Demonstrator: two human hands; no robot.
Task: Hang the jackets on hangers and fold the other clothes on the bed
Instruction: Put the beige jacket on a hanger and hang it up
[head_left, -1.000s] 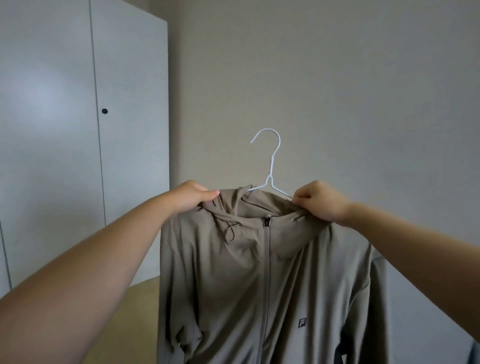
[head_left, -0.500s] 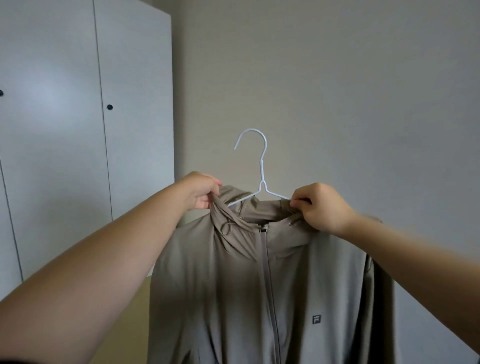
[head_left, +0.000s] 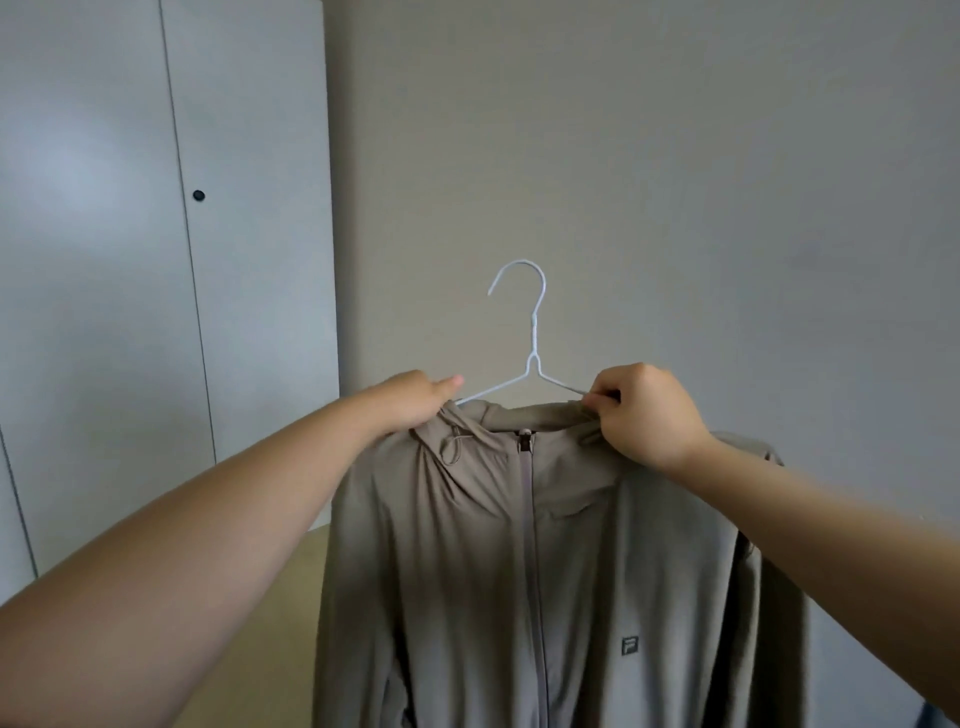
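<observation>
The person holds a taupe hooded zip-up jacket (head_left: 467, 571) up in front of them at arm's length, already draped over a white wire hanger (head_left: 535, 343). Both hands are at the neckline, one on each side of the hanger's neck.

The left hand (head_left: 418, 402) grips the jacket's shoulder where the hood folds over. Its fingers (head_left: 451, 383) are curled into the cloth, with the thumb lying straight along the top, just beside the bare wire arm that slopes down to it. A small drawcord loop (head_left: 451, 449) hangs just below these fingers.

The right hand (head_left: 647, 415) pinches the collar edge, its fingers (head_left: 605, 399) pressed together on the bunched cloth. The other wire arm runs down to these fingertips, though I cannot tell whether the wire itself is caught in the pinch.

Between the two sets of fingers the collar stretches across in a shallow curve, and the zip pull (head_left: 526, 440) sits at its middle, with the closed zip running straight down from there. The hanger's hook rises above and between the fingers, its open end turned towards the left hand. Well below the right fingers a small square logo (head_left: 629, 646) marks the chest.

Beyond the left fingers stands a white wardrobe (head_left: 104, 260) with a black round knob (head_left: 198, 195). A plain beige wall (head_left: 675, 156) fills the space behind the hook. A pale wooden floor (head_left: 270, 623) shows beneath the left forearm.
</observation>
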